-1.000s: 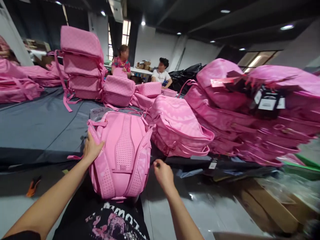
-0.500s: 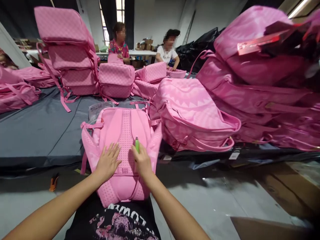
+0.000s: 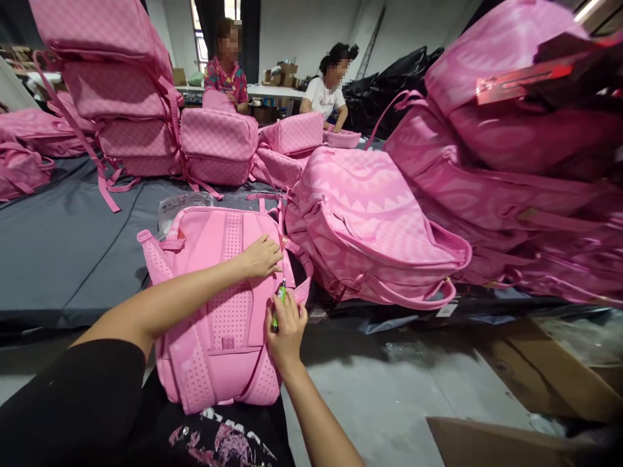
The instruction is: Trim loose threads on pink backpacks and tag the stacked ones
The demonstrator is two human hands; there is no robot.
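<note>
L: room over dark tabletop (image 3: 73, 253) btwn my backpack (image 3: 187, 250) & tall bag stack (image 3: 129, 97). My L forearm (image 3: 189, 295) spans backpack, blocks reach from L. Thin gap btwn L hand (image 3: 263, 256) & tip of green tool (image 3: 278, 308) in R hand (image 3: 288, 327). R: patterned bag (image 3: 370, 214) crowds backpack, pile (image 3: 506, 181) beyond. Low R: open air over floor (image 3: 379, 383) to cardboard box (image 3: 549, 376). Ahead: plastic wrap (image 3: 182, 204), then checkered bags (image 3: 219, 146).
</note>
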